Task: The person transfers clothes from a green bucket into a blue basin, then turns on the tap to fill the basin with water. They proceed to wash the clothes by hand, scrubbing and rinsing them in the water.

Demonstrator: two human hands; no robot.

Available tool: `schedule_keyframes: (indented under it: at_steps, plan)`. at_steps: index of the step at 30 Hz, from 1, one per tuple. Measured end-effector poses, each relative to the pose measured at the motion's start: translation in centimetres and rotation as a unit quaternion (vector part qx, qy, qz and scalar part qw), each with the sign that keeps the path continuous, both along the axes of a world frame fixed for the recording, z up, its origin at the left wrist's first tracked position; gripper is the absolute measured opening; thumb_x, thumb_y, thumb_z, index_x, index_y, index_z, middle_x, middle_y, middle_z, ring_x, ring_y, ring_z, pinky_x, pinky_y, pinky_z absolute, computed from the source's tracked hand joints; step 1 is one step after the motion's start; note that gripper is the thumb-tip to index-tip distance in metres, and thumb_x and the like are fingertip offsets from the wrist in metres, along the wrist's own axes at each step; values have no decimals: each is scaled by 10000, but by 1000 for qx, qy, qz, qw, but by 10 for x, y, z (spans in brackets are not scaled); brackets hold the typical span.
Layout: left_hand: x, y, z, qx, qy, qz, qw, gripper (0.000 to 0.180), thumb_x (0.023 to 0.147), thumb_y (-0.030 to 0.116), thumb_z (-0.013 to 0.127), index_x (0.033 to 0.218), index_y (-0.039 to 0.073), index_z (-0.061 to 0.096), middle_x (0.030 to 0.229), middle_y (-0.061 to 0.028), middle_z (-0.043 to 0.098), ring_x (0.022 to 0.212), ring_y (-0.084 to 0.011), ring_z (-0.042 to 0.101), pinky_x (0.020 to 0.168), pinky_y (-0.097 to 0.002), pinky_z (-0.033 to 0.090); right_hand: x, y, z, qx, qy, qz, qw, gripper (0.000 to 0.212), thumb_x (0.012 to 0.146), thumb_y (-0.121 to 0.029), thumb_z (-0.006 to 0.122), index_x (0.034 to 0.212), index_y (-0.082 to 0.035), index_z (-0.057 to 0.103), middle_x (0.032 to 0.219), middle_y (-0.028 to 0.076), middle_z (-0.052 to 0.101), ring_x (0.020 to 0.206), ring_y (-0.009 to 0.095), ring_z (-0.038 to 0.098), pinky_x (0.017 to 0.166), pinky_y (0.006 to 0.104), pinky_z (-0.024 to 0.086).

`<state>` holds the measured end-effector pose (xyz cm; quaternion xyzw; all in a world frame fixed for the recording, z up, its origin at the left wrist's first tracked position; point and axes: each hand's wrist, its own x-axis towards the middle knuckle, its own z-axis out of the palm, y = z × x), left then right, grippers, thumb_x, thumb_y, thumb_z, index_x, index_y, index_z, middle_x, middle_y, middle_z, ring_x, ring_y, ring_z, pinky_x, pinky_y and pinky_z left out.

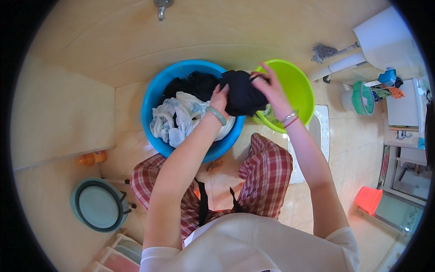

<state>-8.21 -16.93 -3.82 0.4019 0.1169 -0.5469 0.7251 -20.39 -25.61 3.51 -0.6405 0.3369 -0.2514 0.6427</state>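
Between my two hands hangs a bunched piece of black cloth (pixel 244 94), held above the gap where two basins meet. My left hand (pixel 220 98) grips its left side, with the fingers partly behind the cloth. On the right edge, my right hand (pixel 273 89) pinches the cloth with some fingers raised. Below on the left, the large blue basin (pixel 148 119) holds white clothes with bluish patterns (pixel 174 120) and black clothes (pixel 192 86). To the right stands a lime green basin (pixel 301 93), with some pale green cloth at its near left side.
A squat toilet (pixel 322 124) lies right of the green basin. An orange bottle (pixel 92 157) and a folded grey-green basin (pixel 99 206) are at the left wall. A red bucket (pixel 369 200) and a small bin (pixel 362 98) stand right. A tap (pixel 161 11) juts from the far wall.
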Motion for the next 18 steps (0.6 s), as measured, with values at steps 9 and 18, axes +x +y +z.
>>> schedule_keyframes:
  at_steps: [9,18]
  plan:
    - [111,103,-50,74,-45,43,995,448,859,248,610,1252,136,424,1200,-118,538,1046,-314,560,833,-517,488,78,31,-70,160,97,179,966,554,740,-248,695,1169,57,523,1196,155,548,1121,207,500,937,292,382]
    - [137,82,-1,184,-103,85,974,654,887,384,528,1422,175,217,1490,-133,135,1337,-337,226,1004,-605,264,86,-4,-57,164,122,89,975,489,833,-216,598,1299,-144,469,1274,31,497,1202,160,420,912,346,401]
